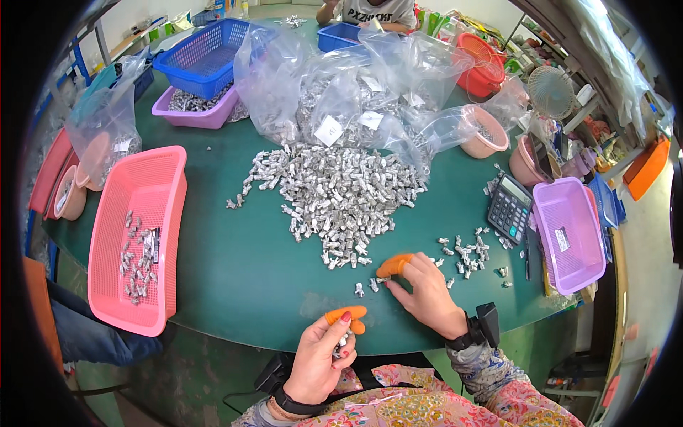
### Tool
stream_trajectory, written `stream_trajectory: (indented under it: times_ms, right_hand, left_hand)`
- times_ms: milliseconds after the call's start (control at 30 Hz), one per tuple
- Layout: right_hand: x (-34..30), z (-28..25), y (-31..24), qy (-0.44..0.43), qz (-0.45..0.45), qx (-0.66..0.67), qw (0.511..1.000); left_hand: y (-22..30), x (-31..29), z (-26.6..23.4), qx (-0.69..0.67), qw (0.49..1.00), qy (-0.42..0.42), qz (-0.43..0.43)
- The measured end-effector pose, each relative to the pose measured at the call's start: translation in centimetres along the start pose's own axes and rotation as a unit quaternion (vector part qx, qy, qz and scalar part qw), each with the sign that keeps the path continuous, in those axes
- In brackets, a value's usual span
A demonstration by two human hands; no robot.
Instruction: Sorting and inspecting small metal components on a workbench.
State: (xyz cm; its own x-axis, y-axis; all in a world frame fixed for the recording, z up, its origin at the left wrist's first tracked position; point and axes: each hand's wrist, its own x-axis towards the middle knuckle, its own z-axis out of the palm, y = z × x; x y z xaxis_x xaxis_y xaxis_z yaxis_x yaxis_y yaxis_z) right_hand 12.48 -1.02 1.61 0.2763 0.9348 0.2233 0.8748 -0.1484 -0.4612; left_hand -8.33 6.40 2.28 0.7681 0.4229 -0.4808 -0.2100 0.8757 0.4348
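Note:
My left hand (320,356) is curled at the table's near edge around a few small silver metal pieces (341,346). Orange rubber finger covers (346,314) sit on its fingertips. Further right, my right hand (425,290), also with orange covers (395,265), pinches a small silver metal piece (383,280) just over the table. Two more loose pieces (366,289) lie left of its fingertips. Beyond the hands spreads a large heap of such silver pieces (341,192). A smaller scattered group (466,256) lies to the right of my right hand.
A pink basket (178,235) with some pieces stands left; a purple basket (575,274) and black calculator (510,206) sit right. Clear plastic bags (284,78) of pieces crowd the green table's (235,285) far side, beside a blue basket (203,60). Another person (377,13) sits opposite.

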Motion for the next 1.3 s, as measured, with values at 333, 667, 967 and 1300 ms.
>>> stream_trajectory:
  times_ms: [333, 667, 967, 1300]
  right_hand:
    - [0.6, -2.2, -4.7, 0.023, -0.083, 0.121, 0.989]
    - [0.6, -1.2, -4.1, 0.021, -0.098, 0.14, 0.985]
    - [2.6, -3.1, -5.8, 0.002, -0.128, 0.149, 0.981]
    - [1.8, -0.2, -2.5, 0.058, -0.051, 0.112, 0.991]
  left_hand:
    - [-0.3, 0.6, 0.8, -0.006, 1.0, 0.0, -0.001]
    - [-0.6, 0.4, 0.4, -0.016, 1.0, -0.018, -0.004]
    - [0.5, 0.5, -0.3, -0.098, 0.992, -0.016, -0.073]
    - [9.6, -3.6, -4.3, -0.101, 0.963, -0.021, 0.248]
